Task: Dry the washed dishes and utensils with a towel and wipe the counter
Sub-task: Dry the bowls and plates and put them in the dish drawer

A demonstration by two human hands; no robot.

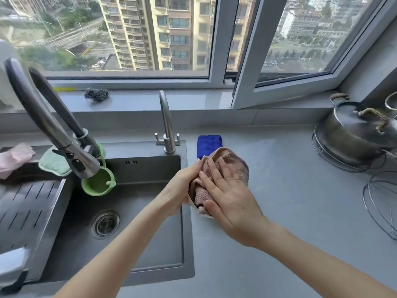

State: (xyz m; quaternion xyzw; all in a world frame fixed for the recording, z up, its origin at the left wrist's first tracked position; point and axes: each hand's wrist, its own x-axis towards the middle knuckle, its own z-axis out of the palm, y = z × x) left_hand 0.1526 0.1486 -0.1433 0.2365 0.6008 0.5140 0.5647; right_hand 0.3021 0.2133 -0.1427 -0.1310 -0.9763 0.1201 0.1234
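1. Left hand [184,186]: the grip is closed round a towel-wrapped dish [208,215], which is held up over the seam between sink [139,186] and tabletop [290,201]. Only a sliver of white rim is exposed, so the kind of dish cannot be told.
2. Right hand [229,190]: the grip is apart, the fingers are straight, and the palm is pressed flat on the pink towel [236,166]. The flat palm is judged to spread the cloth over the widest possible area of the dish.
3. The dish is kept clear of the tabletop, presumably so that it can be turned within the left grip while the cloth is worked against it.
4. A folded blue cloth [209,145] lies on the tabletop just behind the hands and is untouched. It is possibly reserved for the wiping step.
5. A lidded pot [354,134] is noted on a wire stand at the far right, well apart from the work.
6. Stage, as judged: drying is in hand, and the wiping of the tabletop is not yet begun.
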